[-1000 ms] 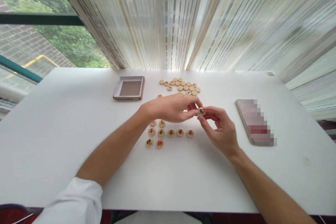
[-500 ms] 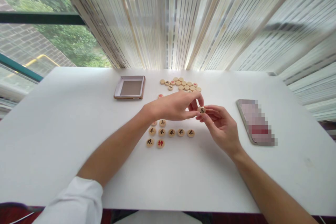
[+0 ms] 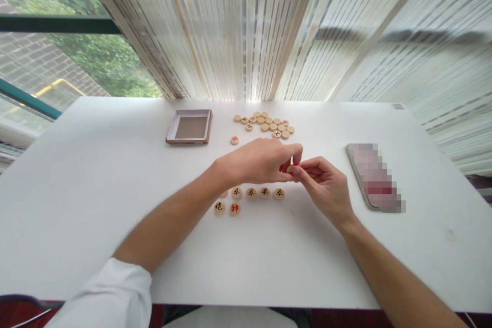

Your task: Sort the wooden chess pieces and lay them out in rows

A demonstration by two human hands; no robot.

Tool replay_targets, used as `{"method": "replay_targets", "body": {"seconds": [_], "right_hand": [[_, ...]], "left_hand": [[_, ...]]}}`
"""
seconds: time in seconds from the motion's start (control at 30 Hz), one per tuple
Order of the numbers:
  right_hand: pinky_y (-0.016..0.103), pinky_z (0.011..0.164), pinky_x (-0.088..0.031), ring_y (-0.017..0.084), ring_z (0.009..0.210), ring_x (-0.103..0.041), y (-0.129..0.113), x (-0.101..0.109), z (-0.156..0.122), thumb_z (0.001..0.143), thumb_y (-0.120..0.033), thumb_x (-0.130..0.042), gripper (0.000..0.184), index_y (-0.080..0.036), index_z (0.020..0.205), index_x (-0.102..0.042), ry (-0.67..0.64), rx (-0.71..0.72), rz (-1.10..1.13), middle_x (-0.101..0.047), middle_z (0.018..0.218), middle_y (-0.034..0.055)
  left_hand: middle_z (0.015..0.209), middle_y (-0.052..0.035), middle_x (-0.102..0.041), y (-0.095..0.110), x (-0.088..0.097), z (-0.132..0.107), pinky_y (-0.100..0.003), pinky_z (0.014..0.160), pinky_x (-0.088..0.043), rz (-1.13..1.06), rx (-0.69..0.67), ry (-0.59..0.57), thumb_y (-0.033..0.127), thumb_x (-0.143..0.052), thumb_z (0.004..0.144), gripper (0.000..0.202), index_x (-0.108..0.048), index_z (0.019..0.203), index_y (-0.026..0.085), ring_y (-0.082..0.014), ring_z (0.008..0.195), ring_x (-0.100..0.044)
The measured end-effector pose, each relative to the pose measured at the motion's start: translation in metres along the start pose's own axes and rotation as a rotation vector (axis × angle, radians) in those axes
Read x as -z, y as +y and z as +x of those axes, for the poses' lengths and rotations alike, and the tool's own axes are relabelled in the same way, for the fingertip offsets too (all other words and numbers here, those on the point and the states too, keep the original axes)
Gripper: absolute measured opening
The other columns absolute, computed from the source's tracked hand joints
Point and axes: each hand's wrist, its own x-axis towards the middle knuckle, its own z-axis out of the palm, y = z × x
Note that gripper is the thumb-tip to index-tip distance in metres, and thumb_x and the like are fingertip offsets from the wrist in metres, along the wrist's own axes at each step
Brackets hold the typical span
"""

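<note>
L hand & R hand hold wooden xiangqi piece (mostly hidden)

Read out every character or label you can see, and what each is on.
"帅" in red on a wooden xiangqi piece
"卒" in black on four pieces
"炮", probably, in black on another piece
Too small: the far cluster of pieces, the lone red-marked piece
Pixelated, unreadable: the device

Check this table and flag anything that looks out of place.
One red-marked xiangqi piece looks stray: it lies alone on the white table, apart from both the tight cluster of pieces beyond it and the row of pieces nearer the hands.
</note>
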Motion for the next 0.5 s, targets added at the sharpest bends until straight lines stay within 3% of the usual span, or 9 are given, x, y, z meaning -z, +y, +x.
{"method": "replay_targets", "body": {"seconds": [0.23, 0.5], "right_hand": [[0.033, 0.072, -0.063, 0.018, 0.073, -0.073, 0.0, -0.002, -0.001, 0.09, -0.039, -0.072, 0.02, -0.02, 0.092, -0.068, -0.042, 0.029, -0.019, -0.076, 0.083, 0.0051], [0.036, 0.078, -0.064, 0.021, 0.083, -0.075, 0.002, -0.005, -0.004, 0.092, -0.035, -0.069, 0.018, -0.02, 0.1, -0.067, -0.123, 0.067, -0.029, -0.076, 0.092, 0.0069]], "left_hand": [[0.083, -0.0003, -0.07, -0.005, 0.006, -0.004, -0.025, 0.058, -0.036, -0.079, 0.052, -0.067, 0.041, -0.065, 0.089, 0.023, -0.059, 0.09, 0.019, -0.0141, 0.072, -0.063], [0.088, -0.0028, -0.073, -0.01, 0.011, -0.007, -0.025, 0.06, -0.039, -0.084, 0.112, -0.142, 0.04, -0.062, 0.09, 0.022, -0.064, 0.095, 0.019, -0.0156, 0.077, -0.065]]}}
